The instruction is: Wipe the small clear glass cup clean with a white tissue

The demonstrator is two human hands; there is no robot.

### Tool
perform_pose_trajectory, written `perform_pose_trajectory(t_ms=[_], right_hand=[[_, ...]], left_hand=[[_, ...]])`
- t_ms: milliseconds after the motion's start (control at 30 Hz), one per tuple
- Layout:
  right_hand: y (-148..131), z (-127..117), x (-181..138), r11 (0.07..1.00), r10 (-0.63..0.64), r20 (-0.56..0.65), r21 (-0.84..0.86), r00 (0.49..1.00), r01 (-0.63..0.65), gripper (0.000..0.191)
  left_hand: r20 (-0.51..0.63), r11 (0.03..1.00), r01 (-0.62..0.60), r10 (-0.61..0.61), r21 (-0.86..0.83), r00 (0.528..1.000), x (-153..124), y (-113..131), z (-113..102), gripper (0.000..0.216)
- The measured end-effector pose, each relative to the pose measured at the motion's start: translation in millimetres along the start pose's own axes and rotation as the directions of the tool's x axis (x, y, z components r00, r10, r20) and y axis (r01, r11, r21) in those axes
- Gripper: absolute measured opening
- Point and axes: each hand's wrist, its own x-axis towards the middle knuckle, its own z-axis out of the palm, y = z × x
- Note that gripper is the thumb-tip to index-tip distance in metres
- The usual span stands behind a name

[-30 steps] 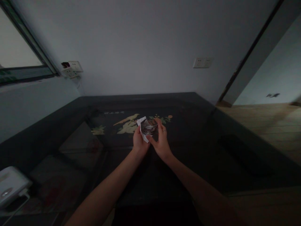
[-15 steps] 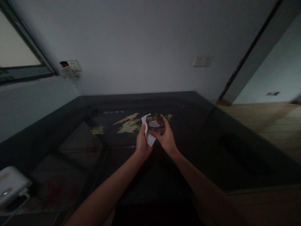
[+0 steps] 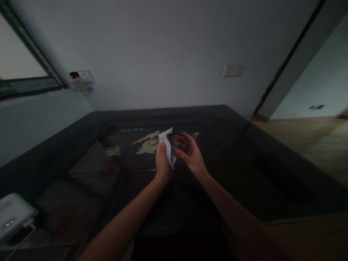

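Note:
Over the dark glossy table (image 3: 217,163), both hands meet around a small dark glass ashtray (image 3: 181,140). A crumpled white tissue (image 3: 169,152) lies against the ashtray's left side, pinched by my left hand (image 3: 162,159), with the thumb on top of it. My left fingers behind the tissue are hidden. On the other side my right hand (image 3: 194,154) grips the ashtray's right rim, thumb in front and fingers round the far edge. The ashtray is tilted, its hollow partly in view.
The tabletop carries a flower-and-bird picture (image 3: 148,143) beneath the hands. A white device with a cable (image 3: 16,214) sits at the left front. Behind stands a wall with a socket (image 3: 233,70); more sockets (image 3: 84,77) are at the left corner. A dark long shape (image 3: 281,175) lies at right.
The ashtray has turned and tilted between the hands, so its opening shows less roundly. My left hand and the tissue have shifted slightly left.

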Motion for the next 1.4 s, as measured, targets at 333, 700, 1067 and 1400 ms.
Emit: perform_pose_trajectory(t_ms=[333,700,1067,1400], right_hand=[[-10,6,-4,0.999,0.009,0.197,0.041,0.980,-0.017,0.073],[-7,11,-8,0.995,-0.012,0.230,0.096,0.973,-0.010,0.072],[-12,9,-7,0.998,-0.059,0.154,-0.014,0.986,0.062,0.060],[-5,11,-12,0.997,0.013,0.144,0.076,0.989,-0.024,0.057]], left_hand=[[0.062,0.941,-0.254,0.246,0.222,0.967,-7,11,-2,0.018],[0.212,0.897,-0.348,0.297,0.271,0.931,-6,21,0,0.027],[0.383,0.813,-0.435,0.287,0.388,0.878,-10,28,3,0.036],[0.337,0.861,-0.367,0.249,0.353,0.908,16,4,-17,0.041]])
